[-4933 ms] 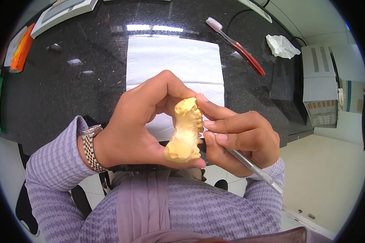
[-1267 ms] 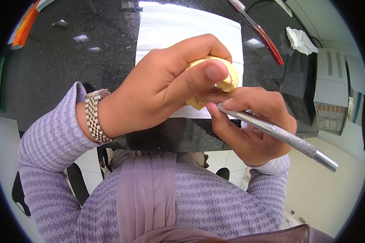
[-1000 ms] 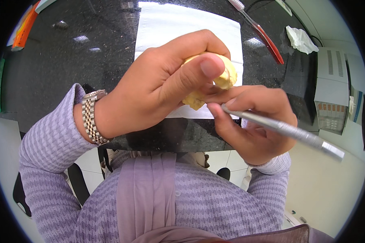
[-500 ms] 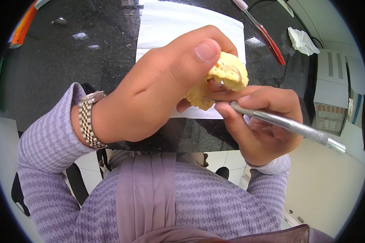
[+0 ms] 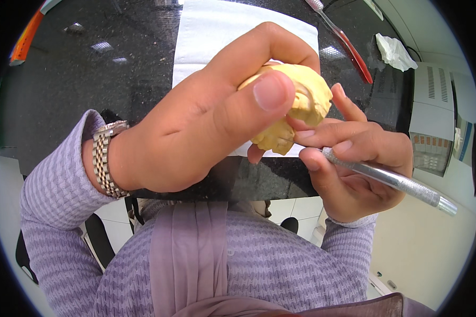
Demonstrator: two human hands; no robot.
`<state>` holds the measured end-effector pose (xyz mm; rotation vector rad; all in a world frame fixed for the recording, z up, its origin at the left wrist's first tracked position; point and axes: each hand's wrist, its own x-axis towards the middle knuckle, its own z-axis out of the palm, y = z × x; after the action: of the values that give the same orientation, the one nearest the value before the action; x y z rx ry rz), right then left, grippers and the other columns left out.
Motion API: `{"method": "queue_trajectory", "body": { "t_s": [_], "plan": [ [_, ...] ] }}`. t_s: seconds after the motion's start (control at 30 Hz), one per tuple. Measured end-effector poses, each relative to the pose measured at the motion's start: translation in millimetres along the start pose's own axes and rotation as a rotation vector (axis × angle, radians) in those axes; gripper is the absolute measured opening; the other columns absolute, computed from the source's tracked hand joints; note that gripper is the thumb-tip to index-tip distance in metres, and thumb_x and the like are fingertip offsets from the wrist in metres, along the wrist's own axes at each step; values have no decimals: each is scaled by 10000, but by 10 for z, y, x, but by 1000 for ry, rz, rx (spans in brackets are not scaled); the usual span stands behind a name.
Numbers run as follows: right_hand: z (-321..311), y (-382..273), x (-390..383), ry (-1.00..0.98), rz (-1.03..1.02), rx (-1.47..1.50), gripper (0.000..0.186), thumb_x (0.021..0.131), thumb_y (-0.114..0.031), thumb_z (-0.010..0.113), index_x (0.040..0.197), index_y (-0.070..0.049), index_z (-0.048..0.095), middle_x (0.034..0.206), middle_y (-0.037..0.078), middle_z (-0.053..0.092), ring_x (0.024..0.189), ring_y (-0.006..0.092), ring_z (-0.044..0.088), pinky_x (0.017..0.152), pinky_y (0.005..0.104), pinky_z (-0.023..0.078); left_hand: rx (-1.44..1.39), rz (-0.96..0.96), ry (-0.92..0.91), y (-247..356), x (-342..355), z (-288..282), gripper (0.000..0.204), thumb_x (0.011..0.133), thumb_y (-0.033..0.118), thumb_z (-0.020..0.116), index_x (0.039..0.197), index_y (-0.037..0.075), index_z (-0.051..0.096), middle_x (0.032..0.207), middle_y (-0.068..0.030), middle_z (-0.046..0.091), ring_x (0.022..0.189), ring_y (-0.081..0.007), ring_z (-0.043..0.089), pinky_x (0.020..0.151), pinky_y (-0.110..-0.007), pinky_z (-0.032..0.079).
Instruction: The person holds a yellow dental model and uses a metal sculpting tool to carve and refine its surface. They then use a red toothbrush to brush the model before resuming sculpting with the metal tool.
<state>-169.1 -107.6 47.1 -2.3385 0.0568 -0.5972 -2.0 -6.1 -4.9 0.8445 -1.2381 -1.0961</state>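
Observation:
My left hand point(image 5: 211, 113) is closed around a yellow plaster dental cast point(image 5: 313, 94), its thumb lying across the near side and its index finger arching over the top. Tooth shapes show along the cast's curved edge; much of the rest is hidden behind the thumb. On the right, my right hand point(image 5: 362, 164) pinches a craft knife with a knurled silver handle point(image 5: 396, 182) between thumb and fingers. Its thin tip points left at the cast's lower part, close to the teeth; whether it touches cannot be made out.
A white paper towel point(image 5: 203, 34) lies under the hands on the black speckled countertop point(image 5: 143, 58). Beyond it at right are a red-handled toothbrush point(image 5: 354, 55) and a crumpled white tissue point(image 5: 395, 53). A grey box-shaped unit point(image 5: 432, 95) stands far right, an orange box point(image 5: 27, 38) far left.
The cast has turned in my left hand, showing more of its smooth upper surface. My right hand and the knife have shifted slightly right and down, with one finger now raised.

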Motion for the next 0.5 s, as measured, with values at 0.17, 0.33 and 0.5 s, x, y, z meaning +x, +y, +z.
{"method": "queue_trajectory", "body": {
  "t_s": [0.17, 0.33, 0.5],
  "plan": [
    [34, -42, -1, -13, 23, -18, 343, 730, 70, 704, 934, -64, 463, 785, 146, 669, 829, 250, 685, 1026, 521, 341, 53, -6, -18, 17, -22, -13, 651, 887, 631, 219, 1179, 61, 334, 975, -119, 551, 766, -98, 587, 569, -205, 488],
    [24, -48, -12, -11, 20, -6, 353, 711, 97, 701, 926, -67, 475, 792, 147, 669, 840, 243, 683, 1028, 514, 339, 14, 131, -71, -23, -7, -42, 433, 856, 237, 542, 1189, 67, 324, 1016, -107, 523, 824, -99, 565, 621, -215, 473],
    [-46, -102, 54, -109, 32, -63, 351, 696, 108, 706, 903, -77, 492, 803, 141, 675, 843, 247, 684, 1024, 515, 345, 196, 218, -44, -33, 10, -44, 619, 716, -74, 654, 1209, 59, 305, 1005, -86, 490, 929, -145, 535, 756, -271, 451]
  ]
}}
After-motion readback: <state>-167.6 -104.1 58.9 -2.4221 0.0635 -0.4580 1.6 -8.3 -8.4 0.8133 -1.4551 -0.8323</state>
